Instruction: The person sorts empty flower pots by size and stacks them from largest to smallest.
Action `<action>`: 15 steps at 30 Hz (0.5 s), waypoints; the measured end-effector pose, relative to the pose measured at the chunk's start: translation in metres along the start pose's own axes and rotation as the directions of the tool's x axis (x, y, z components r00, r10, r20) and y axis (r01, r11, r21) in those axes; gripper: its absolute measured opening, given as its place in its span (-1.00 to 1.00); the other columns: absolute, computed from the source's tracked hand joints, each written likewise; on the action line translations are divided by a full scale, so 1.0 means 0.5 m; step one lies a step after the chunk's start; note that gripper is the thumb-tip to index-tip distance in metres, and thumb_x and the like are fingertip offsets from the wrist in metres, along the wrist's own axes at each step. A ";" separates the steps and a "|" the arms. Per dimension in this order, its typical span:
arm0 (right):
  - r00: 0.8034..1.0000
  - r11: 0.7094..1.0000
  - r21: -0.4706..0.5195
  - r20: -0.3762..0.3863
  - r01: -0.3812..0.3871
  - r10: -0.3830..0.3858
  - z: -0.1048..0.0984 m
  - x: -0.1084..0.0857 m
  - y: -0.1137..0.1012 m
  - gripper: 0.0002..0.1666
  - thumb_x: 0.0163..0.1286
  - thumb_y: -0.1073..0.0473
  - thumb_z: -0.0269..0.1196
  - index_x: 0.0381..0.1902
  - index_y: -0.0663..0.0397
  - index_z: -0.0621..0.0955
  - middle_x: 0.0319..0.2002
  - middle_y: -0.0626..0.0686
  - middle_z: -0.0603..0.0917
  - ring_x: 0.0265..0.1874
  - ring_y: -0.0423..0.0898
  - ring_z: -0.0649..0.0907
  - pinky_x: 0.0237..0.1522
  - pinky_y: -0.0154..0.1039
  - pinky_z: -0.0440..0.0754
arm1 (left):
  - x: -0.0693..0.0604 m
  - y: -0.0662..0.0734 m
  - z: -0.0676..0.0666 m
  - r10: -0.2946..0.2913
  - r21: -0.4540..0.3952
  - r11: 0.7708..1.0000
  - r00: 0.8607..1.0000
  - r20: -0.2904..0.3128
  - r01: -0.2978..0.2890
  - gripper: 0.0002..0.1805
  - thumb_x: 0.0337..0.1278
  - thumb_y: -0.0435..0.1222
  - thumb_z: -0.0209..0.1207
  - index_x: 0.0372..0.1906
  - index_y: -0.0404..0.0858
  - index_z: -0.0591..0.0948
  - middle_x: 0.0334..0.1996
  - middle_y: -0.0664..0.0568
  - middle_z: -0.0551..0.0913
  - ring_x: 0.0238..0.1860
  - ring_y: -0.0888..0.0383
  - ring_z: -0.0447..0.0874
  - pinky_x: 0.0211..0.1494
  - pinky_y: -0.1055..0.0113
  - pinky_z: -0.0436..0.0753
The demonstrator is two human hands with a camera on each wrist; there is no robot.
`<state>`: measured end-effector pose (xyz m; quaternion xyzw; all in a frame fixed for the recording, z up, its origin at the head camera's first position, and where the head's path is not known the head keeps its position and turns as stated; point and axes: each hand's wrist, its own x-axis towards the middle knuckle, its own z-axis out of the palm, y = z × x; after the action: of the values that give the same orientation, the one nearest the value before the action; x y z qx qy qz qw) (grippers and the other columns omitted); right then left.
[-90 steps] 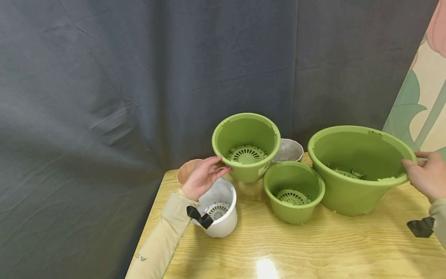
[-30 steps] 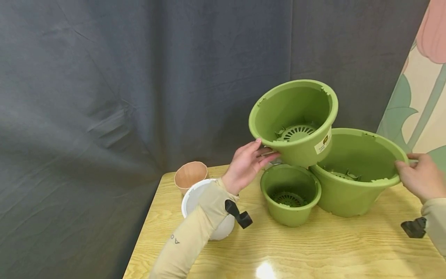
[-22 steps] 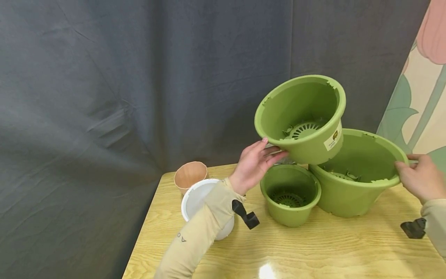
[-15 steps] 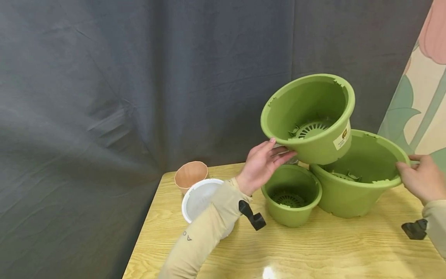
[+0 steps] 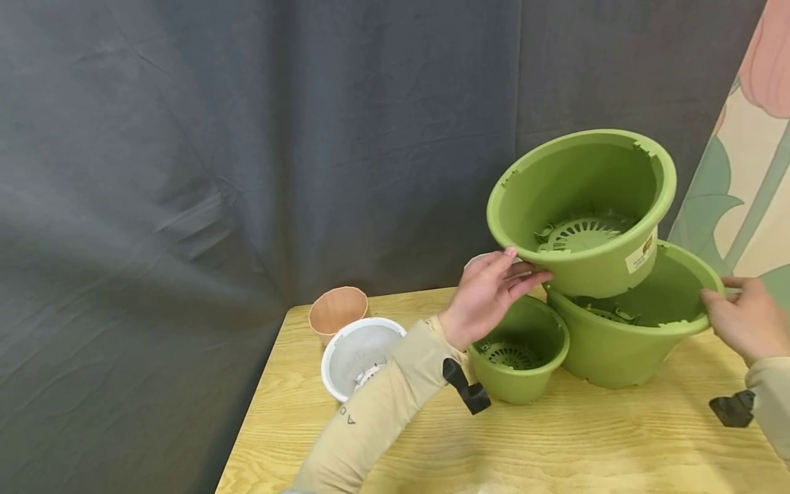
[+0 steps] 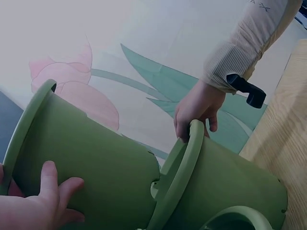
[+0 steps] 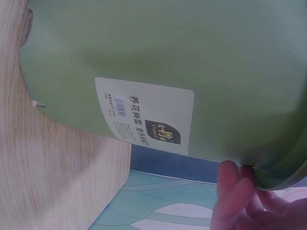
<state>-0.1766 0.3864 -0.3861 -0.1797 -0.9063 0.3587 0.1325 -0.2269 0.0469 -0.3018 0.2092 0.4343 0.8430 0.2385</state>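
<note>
Pinching one tilted green pot [image 5: 583, 237] over one large green pot [image 5: 617, 350] gripped by the right hand [image 5: 749, 315], the left hand [image 5: 484, 295] partly hides one pale pot [image 5: 476, 259], near one small green pot [image 5: 517, 385], one white pot [image 5: 363, 351] and one orange pot [image 5: 338, 313].

1. The left-hand grip [image 6: 36, 206] holds the near green pot [image 6: 96, 148], its fingers spread on the outer wall close to the rim.
2. That pot lies tilted across the view; its base overlaps the opening of the far green pot [image 6: 235, 179], and whether they touch is unclear.
3. The right-hand grip [image 6: 199, 110] holds the far green pot's rim, with a ribbed sleeve [image 6: 232, 60] and black fitting [image 6: 247, 91] at the wrist.
4. A curved green rim [image 6: 256, 215] shows at the bottom edge.
5. Behind are a pink flower [image 6: 79, 98], green leaves [image 6: 160, 72] and the pale wood worktop [image 6: 288, 105].
</note>
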 end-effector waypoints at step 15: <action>1.000 1.000 0.013 -0.007 -0.009 0.009 -0.001 -0.006 -0.003 -0.25 0.49 0.13 -0.24 0.32 0.74 -0.04 -0.46 0.44 0.63 -0.74 -0.25 0.50 -0.69 -0.22 0.48 | 0.013 -0.030 0.030 -0.033 0.008 0.999 0.999 -0.003 0.033 -0.59 0.49 -0.32 -0.16 0.22 -0.54 0.38 0.16 -0.42 0.46 0.30 -0.38 0.33 0.33 0.17 0.50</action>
<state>-0.1743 0.3845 -0.3848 -0.1844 -0.9026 0.3647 0.1354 -0.2206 0.0679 -0.3055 0.2020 0.4415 0.8374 0.2509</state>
